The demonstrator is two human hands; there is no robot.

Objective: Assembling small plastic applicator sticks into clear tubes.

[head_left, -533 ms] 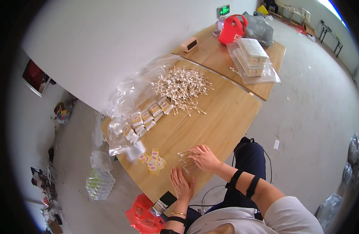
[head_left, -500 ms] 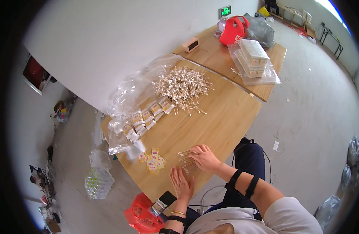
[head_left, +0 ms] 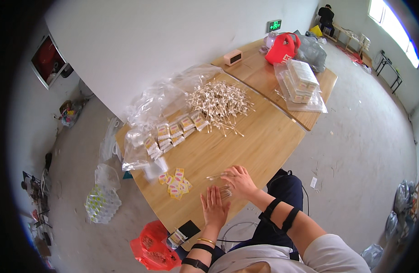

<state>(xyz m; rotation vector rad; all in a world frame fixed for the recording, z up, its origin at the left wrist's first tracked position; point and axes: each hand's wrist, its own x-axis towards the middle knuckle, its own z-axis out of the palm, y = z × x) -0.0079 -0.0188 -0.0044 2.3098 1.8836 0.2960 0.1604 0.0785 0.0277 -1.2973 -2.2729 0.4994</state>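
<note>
Close to the table's front edge, a small bundle of cotton swabs (head_left: 226, 191) lies between my two hands. My left hand (head_left: 214, 210) rests flat with its fingers stretched out, their tips against the bundle's left side. My right hand (head_left: 241, 183) is bent over the bundle's far end, and a couple of swabs (head_left: 213, 176) stick out leftward from its fingertips. Left of the hands lies a loose group of small yellow-and-white cards (head_left: 176, 184). Farther back is a big heap of loose cotton swabs (head_left: 221, 102), beside a row of filled small packs (head_left: 175, 130).
Clear plastic bags (head_left: 152, 102) line the wall side of the table. A second table holds stacked packages (head_left: 301, 82), a red bag (head_left: 283, 49) and a pink clock (head_left: 233, 58). At the near corner are a black item (head_left: 189, 229) and a red plastic bag (head_left: 152, 248).
My left hand has moved up onto the side of the swab bundle. The right fingers have drawn together around a couple of swabs, and the bundle looks tighter. The head view has shifted slightly.
</note>
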